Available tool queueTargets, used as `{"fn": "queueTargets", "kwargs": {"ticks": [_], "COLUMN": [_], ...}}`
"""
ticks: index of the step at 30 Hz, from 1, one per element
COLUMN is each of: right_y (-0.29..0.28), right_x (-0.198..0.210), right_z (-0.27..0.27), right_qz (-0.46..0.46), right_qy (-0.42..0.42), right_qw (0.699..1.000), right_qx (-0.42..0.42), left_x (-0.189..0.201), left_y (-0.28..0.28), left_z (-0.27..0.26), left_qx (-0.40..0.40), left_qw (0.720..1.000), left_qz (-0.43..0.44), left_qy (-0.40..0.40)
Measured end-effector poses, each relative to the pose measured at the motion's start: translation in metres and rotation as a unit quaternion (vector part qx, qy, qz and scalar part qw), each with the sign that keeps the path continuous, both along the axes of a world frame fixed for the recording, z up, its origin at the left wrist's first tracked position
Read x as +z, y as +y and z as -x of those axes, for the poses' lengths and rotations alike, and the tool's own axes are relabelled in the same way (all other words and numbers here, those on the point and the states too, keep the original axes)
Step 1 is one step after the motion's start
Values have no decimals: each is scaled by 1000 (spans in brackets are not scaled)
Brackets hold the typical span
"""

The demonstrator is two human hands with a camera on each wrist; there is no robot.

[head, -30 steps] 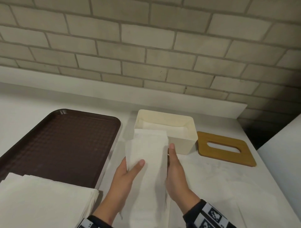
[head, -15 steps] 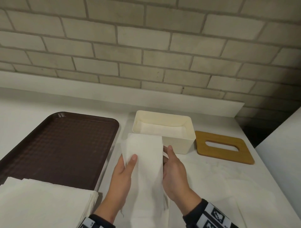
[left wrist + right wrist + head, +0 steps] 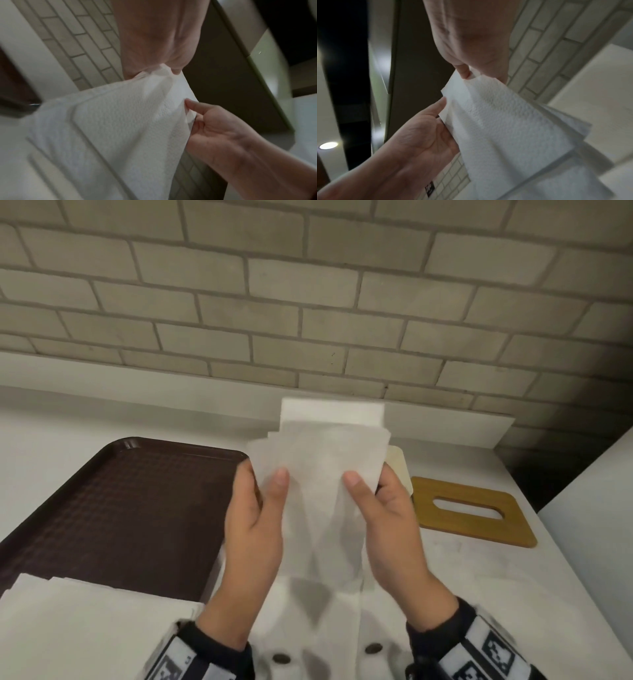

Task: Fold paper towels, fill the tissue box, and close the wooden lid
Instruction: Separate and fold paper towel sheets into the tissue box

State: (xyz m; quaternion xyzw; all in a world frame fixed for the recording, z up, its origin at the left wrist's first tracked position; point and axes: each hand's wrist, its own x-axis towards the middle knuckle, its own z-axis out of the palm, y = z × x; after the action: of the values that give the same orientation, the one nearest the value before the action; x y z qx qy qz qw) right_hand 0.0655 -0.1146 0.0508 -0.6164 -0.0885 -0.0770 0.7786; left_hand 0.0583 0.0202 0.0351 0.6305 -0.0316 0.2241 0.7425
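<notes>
From the head view, my left hand [image 3: 255, 518] and my right hand [image 3: 383, 518] each pinch a side of the folded paper towel [image 3: 322, 460], thumbs on the near face, holding it upright above the tabletop [image 3: 479, 577]. The tissue box [image 3: 399, 465] is almost wholly hidden behind the towel; only its right corner shows. The wooden lid [image 3: 476, 511] lies flat just to the right of it, off the box. More towels [image 3: 85, 621] are stacked at the near end of the brown tray [image 3: 120, 508].

In the left wrist view, my left fingertips bunch the towel's top edge, and my right hand grips the other side.

The right wrist view shows the layers fanning apart at the far corner. I judge I should square those edges first, keep both pinches even, then lower the towel flat into the box so it does not buckle.
</notes>
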Motion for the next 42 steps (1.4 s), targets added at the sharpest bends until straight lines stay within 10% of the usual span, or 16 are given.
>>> {"fn": "queueTargets", "kwargs": {"ticks": [13,22,31,42], "right_y": [-25,-59,-24,-8], "right_x": [-27,10,-9,-21], "right_z": [-10,-5,-14,-18], "right_qz": [-2,-32,-39,-47], "right_qy": [66,3,37,35], "right_qw": [995,995,998,997], "right_qx": [-76,-90,-37,-58], "left_x": [-25,-18,5,-11], "left_y": [0,46,-13,-25], "left_z": [-10,-26,-21,-21], "left_qx": [-9,242,-87,-70], "left_qw": [997,967,993,996], "left_qz": [17,-63,26,-5], "left_qy": [80,43,77,57]}}
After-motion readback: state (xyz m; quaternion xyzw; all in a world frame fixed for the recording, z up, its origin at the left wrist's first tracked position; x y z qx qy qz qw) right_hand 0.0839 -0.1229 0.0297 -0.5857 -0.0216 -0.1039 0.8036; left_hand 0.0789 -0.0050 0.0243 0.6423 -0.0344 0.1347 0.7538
